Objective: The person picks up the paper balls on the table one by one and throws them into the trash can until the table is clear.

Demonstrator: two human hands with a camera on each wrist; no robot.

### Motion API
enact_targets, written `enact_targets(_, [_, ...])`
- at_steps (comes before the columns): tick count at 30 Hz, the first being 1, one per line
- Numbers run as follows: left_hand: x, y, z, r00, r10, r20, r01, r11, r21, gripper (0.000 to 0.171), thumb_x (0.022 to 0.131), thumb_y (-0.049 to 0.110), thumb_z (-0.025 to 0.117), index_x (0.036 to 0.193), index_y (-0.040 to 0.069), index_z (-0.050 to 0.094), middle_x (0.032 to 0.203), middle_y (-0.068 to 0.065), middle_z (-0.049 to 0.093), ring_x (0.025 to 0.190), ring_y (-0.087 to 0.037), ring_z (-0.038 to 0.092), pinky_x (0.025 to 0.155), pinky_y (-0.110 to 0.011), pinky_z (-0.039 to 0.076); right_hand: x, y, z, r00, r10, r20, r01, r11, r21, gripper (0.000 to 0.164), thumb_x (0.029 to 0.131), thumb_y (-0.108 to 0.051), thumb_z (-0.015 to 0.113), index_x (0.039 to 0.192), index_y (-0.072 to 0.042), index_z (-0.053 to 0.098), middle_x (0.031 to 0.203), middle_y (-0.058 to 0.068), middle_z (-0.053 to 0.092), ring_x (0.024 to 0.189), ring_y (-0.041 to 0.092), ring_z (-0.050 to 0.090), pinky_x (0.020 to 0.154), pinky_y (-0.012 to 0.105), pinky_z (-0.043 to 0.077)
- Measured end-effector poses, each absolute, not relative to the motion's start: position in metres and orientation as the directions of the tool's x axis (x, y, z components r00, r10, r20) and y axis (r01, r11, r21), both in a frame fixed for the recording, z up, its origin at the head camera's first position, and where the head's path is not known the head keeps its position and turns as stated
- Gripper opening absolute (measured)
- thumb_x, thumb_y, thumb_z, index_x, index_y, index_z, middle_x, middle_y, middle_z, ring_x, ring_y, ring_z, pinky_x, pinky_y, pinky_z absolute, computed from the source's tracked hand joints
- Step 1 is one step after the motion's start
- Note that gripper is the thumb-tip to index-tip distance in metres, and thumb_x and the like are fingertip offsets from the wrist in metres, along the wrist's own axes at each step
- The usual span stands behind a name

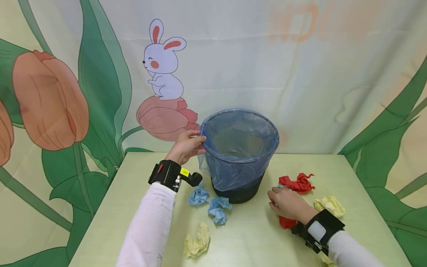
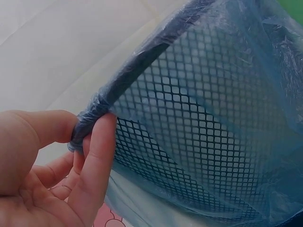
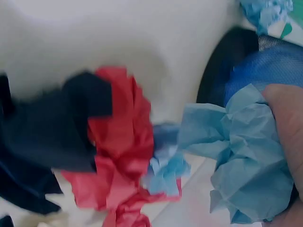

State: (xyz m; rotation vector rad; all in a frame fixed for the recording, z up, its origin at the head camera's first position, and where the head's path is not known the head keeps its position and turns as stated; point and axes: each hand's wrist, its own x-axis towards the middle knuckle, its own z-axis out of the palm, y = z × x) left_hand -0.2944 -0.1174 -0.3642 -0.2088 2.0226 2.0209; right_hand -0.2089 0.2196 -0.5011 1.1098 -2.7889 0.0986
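A dark mesh waste bin [image 1: 233, 194] stands at the back of the table, lined with a thin blue plastic bag [image 1: 230, 174] folded over its rim. My left hand [image 1: 187, 146] pinches the bin's bag-covered rim [image 2: 137, 71] on the left side, thumb on one face and fingers on the other. To the right of the bin, low over the table, my right hand [image 1: 288, 203] holds a crumpled blue paper [image 3: 251, 156]. Crumpled red paper [image 1: 297, 183] lies just beyond that hand, and another red piece [image 1: 287, 222] shows partly beneath it.
Two crumpled blue papers [image 1: 219, 210] lie before the bin, with a crumpled yellow paper [image 1: 197, 241] nearer the front. Another yellow paper [image 1: 330, 206] rests at the right, beyond the right wrist. A printed curtain [image 1: 233, 74] hangs behind the table [image 1: 240, 237].
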Motion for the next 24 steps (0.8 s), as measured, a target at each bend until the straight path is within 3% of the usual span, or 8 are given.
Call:
enact_targets(13, [-0.296,-0.117,-0.363,-0.952,0.090,-0.293,-0.293,0.019,0.956,0.049,0.092,0.013,0.055,0.137,0.009,0.037,0.127,-0.011,0.045,0.085,-0.019,0.053,0.074,-0.028,0.056,-0.234,0.235,-0.475,-0.730,-0.655,0.195,-0.669,0.743,-0.005,0.017,0.079,-0.013,0.068,0.074,-0.012,0.051,0.066,-0.005,0.046,0.056,0.008,0.044,0.049,0.019,0.040])
enact_targets(24, [-0.295,-0.116,-0.363,-0.949,0.086,-0.304,-0.303,0.017,0.953,0.048,0.092,0.012,0.055,0.136,0.008,0.037,0.118,-0.010,0.046,0.074,-0.016,0.053,0.068,-0.025,0.056,-0.253,0.245,-0.428,-0.796,-0.580,0.173,-0.586,0.810,0.015,0.017,0.082,-0.012,0.064,0.073,-0.010,0.050,0.066,-0.001,0.044,0.055,0.012,0.043,0.048,0.024,0.037])
